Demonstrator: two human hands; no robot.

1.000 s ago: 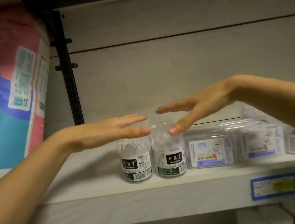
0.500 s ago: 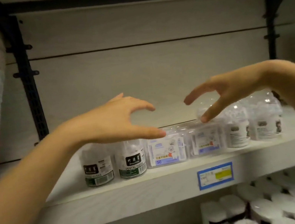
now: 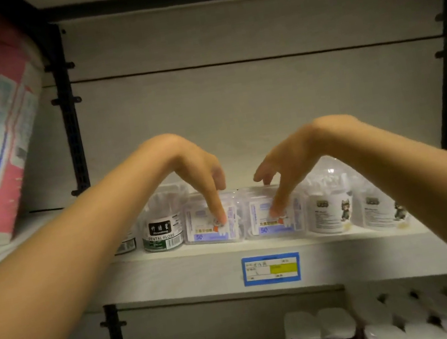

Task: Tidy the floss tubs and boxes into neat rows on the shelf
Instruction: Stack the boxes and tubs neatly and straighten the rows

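Now left hand (image 3: 195, 168) fingers spread on one clear floss box (image 3: 213, 221), right hand (image 3: 283, 165) likewise on neighbouring box (image 3: 275, 214)

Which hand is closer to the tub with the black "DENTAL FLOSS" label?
The left hand. It sits on the clear box right beside the dental floss tub; the right hand is one box farther right.

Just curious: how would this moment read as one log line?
left hand: on left box | right hand: on right box | tubs: either side
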